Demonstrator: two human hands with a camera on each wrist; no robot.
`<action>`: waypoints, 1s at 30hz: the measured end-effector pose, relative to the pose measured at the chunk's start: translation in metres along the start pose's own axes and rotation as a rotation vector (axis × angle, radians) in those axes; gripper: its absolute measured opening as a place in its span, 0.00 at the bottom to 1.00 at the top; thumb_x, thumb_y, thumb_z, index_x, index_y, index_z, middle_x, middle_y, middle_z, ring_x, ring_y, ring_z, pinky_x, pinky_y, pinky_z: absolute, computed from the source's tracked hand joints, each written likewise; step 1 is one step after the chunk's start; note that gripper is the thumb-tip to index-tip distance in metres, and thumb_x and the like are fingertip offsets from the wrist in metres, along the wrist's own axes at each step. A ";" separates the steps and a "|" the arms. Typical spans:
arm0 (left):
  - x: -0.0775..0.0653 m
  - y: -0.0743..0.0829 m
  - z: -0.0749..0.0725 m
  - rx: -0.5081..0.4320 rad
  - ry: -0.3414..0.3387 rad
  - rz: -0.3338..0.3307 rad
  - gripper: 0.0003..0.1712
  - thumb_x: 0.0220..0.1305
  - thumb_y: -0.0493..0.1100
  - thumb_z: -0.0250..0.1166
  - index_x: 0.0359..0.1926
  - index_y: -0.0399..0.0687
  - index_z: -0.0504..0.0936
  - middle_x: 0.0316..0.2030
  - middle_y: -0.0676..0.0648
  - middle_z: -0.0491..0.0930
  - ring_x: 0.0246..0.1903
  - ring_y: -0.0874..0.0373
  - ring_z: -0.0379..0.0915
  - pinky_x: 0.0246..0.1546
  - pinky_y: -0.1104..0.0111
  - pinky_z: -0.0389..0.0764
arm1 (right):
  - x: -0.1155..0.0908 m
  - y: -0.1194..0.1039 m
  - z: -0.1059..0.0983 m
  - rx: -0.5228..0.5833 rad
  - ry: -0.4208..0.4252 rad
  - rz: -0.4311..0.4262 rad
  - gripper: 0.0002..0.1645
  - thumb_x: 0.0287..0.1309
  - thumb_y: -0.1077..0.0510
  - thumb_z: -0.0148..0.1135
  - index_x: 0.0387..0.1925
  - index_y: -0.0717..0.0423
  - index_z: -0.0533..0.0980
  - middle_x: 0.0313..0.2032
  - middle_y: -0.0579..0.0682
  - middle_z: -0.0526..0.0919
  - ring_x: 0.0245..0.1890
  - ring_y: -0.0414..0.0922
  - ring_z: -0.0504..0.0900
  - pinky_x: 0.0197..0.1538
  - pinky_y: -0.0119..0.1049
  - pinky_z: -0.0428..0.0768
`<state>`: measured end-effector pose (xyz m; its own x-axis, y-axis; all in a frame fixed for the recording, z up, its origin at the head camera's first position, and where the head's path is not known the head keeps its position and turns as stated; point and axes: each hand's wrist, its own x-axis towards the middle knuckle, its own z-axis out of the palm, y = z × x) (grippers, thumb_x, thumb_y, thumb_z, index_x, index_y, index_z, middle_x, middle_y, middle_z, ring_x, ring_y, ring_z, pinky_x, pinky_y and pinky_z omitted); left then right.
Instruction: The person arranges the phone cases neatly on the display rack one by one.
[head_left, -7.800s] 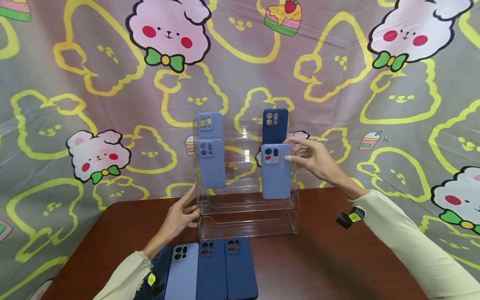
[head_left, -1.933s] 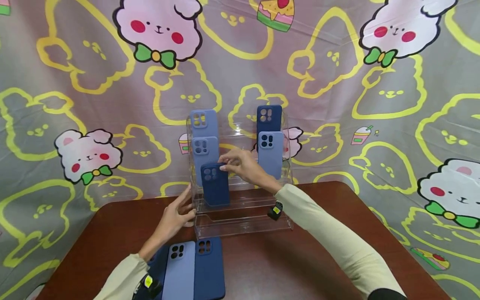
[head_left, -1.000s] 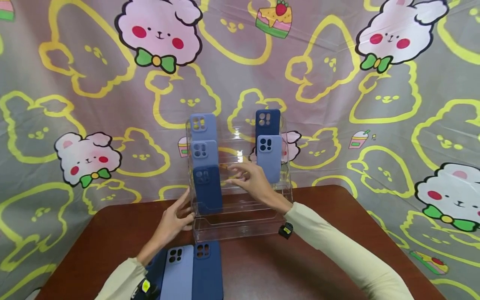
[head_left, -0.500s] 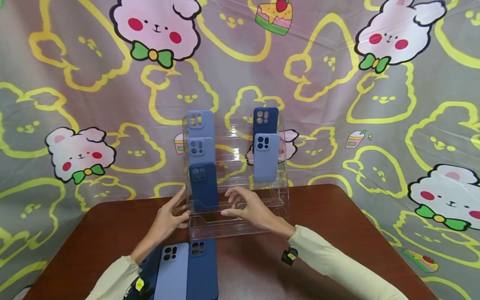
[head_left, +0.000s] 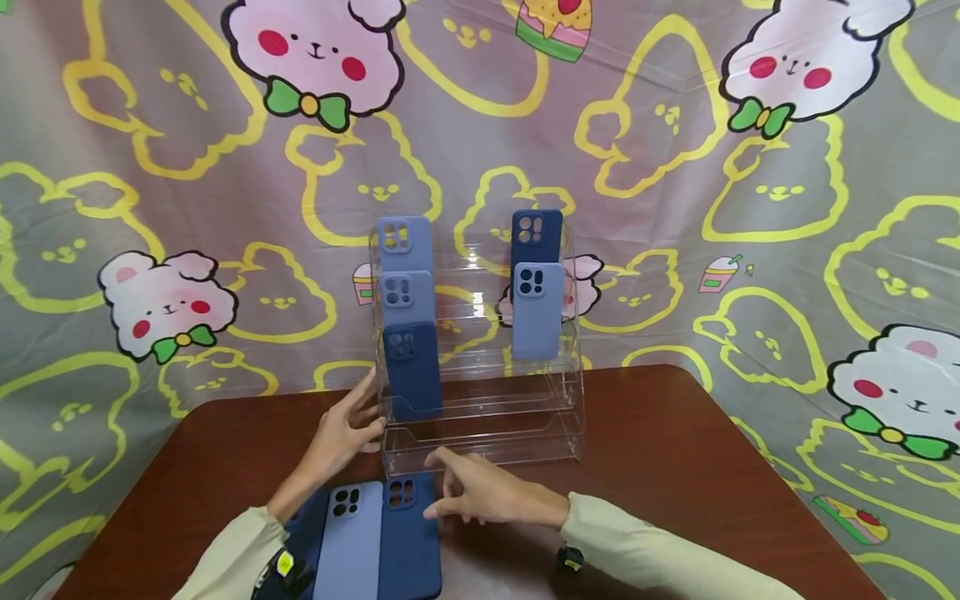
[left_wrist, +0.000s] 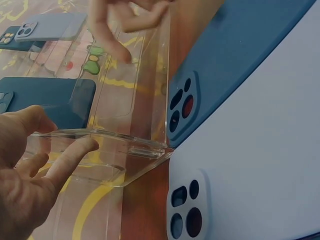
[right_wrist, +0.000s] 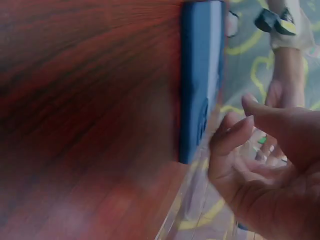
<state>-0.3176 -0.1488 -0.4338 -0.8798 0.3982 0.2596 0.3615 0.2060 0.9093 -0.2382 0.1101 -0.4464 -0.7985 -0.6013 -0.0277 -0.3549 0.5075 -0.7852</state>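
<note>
My left hand (head_left: 337, 437) grips the left side of a clear tiered display stand (head_left: 517, 454), thumb toward the front. My right hand (head_left: 487, 492) hovers by the upper end of a dark blue phone case (head_left: 411, 550), thumb and index finger apart and nothing between them. In the right wrist view, that hand (right_wrist: 270, 165) is beside the end of this case (right_wrist: 200, 75). A light blue phone case (head_left: 348, 542) lies to its left, then another dark blue one (head_left: 309, 517), partly covered by my left wrist.
On the stand's left, two light blue cases (head_left: 405, 237) stand above a dark blue case (head_left: 412, 383). On its right, a dark blue case (head_left: 536, 229) stands behind a light blue one (head_left: 536, 325). A patterned cloth (head_left: 652, 275) hangs behind the brown table (head_left: 660, 450).
My right hand set a light blue case on the stand's right, then a dark blue case from the table on its left. It let go and came down to the row of cases.
</note>
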 end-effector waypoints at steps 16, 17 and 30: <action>0.000 0.002 -0.004 -0.016 -0.019 -0.008 0.50 0.71 0.27 0.63 0.85 0.57 0.50 0.80 0.30 0.52 0.70 0.27 0.65 0.41 0.61 0.91 | 0.011 -0.012 0.013 -0.139 -0.109 0.290 0.47 0.69 0.47 0.70 0.82 0.41 0.57 0.22 0.49 0.79 0.11 0.41 0.73 0.14 0.34 0.77; 0.000 0.002 -0.004 -0.015 -0.020 -0.006 0.50 0.72 0.27 0.63 0.85 0.56 0.50 0.80 0.30 0.52 0.70 0.27 0.65 0.41 0.61 0.91 | 0.012 -0.013 0.016 -0.168 -0.099 0.287 0.47 0.68 0.45 0.70 0.82 0.40 0.58 0.26 0.49 0.82 0.10 0.41 0.74 0.15 0.34 0.77; 0.000 0.000 -0.001 -0.028 -0.010 -0.013 0.50 0.70 0.27 0.63 0.85 0.56 0.51 0.79 0.29 0.53 0.69 0.28 0.66 0.40 0.61 0.91 | -0.002 0.003 0.004 -0.073 -0.073 0.345 0.57 0.50 0.58 0.83 0.79 0.51 0.63 0.23 0.51 0.82 0.17 0.44 0.82 0.16 0.37 0.83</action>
<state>-0.3181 -0.1499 -0.4335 -0.8812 0.4048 0.2442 0.3410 0.1863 0.9214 -0.2358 0.1106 -0.4508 -0.8414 -0.4282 -0.3297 -0.1064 0.7295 -0.6757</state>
